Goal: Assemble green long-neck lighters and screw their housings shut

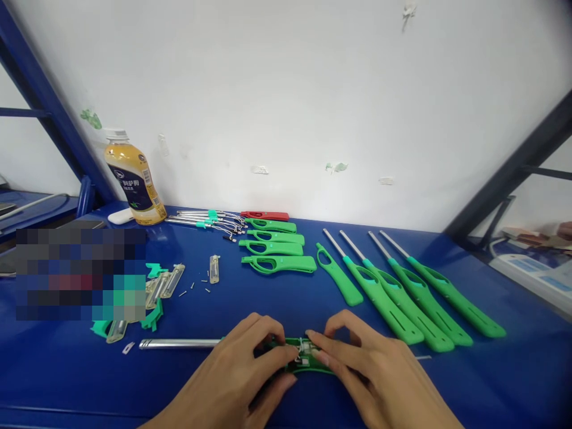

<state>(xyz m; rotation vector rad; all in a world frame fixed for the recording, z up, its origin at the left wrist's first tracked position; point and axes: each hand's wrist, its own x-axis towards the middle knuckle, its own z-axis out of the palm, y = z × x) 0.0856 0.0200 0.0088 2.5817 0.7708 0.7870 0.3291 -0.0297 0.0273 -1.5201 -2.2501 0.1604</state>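
Note:
In front of me on the blue table lies an opened green gas lighter (305,361); pale inner parts show in its handle shell. Its metal tube (181,344) points left. My left hand (254,363) is closed on the left part of the handle, fingertips at the inner parts. From the right, my right hand (370,360) pinches at the same shell, its thumb and fingers around a clear piece. My fingers hide much of the inside. A loose green shell half (339,275) rests beyond my right hand.
Several assembled green lighters (384,292) lie at right. Further back are green shells (279,263), a red shell (264,215) and wired metal tubes (196,219). Clear fuel tanks (173,280) and teal parts (152,316) sit at left, before a yellow drink bottle (134,179). A wall stands behind.

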